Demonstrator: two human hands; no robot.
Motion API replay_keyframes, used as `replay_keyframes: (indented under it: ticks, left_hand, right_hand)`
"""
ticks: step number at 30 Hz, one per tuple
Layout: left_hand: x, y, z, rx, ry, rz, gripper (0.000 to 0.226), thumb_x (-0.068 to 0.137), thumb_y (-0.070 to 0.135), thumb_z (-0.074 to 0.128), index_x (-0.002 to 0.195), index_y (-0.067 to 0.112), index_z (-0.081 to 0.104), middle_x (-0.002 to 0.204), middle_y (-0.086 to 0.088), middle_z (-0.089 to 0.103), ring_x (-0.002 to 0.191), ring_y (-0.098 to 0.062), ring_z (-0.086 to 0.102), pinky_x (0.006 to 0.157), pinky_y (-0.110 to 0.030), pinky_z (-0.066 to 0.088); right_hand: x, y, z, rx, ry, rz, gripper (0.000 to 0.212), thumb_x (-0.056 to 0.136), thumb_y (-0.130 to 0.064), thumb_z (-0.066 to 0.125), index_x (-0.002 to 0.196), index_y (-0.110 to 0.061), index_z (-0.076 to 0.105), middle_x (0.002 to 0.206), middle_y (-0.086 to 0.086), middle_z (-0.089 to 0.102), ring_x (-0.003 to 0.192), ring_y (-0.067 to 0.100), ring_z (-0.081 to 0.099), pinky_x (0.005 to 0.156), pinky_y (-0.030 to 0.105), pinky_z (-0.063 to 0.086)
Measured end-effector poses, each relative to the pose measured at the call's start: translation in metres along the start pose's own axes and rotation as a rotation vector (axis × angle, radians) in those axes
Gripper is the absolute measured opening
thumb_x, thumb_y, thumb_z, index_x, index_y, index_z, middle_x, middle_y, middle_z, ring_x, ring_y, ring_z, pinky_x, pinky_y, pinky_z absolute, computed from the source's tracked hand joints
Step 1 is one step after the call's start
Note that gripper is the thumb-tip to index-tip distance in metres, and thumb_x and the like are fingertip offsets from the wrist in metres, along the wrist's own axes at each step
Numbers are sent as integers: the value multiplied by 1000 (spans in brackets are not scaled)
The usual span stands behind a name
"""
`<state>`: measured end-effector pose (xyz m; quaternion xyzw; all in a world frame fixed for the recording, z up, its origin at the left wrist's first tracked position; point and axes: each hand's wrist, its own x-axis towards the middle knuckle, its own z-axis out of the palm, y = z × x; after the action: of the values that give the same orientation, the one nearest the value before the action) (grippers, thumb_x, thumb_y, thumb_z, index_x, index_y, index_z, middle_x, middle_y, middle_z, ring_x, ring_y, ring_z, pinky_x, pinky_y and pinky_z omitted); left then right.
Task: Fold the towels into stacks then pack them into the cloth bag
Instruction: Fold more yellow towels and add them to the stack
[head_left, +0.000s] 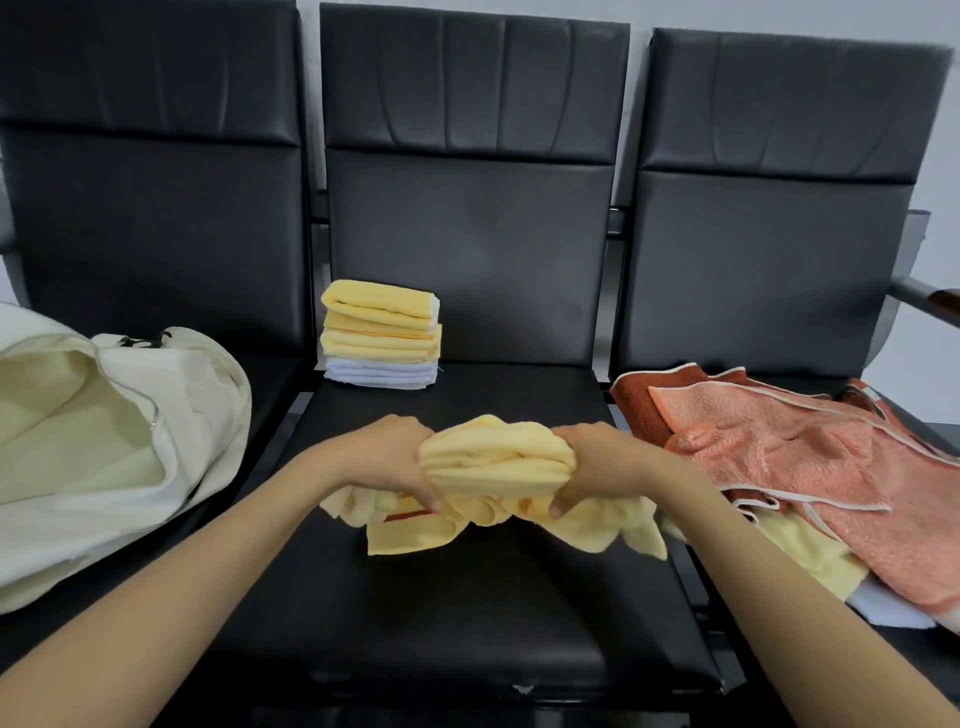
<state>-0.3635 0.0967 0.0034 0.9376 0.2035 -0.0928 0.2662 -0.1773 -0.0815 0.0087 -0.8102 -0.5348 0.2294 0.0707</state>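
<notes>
A crumpled yellow towel (496, 467) hangs bunched over the middle black seat (467, 613). My left hand (387, 460) grips its left side and my right hand (597, 462) grips its right side, both with fingers curled into the cloth. At the back left of the same seat stands a stack of folded towels (382, 340), yellow ones on top of white ones. The cream cloth bag (104, 447) lies open on the left seat. A heap of unfolded orange towels (800, 457) covers the right seat, with a yellow one (810, 551) and a white one (883, 608) under it.
Three black padded seats stand side by side with tall backrests (467, 208). A metal armrest (924, 299) sticks out at the far right. A pale wall shows behind the seats.
</notes>
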Motion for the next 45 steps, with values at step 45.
replay_keyframes:
  ticks: [45]
  left_hand:
    - [-2, -52, 34, 163, -58, -170, 48, 87, 30, 65, 129, 16, 48, 133, -2, 53, 115, -19, 51, 92, -29, 44]
  right_hand:
    - [7, 0, 19, -421, -133, 113, 65, 79, -17, 72, 136, -18, 42, 135, 6, 50, 122, 27, 49, 87, 32, 41]
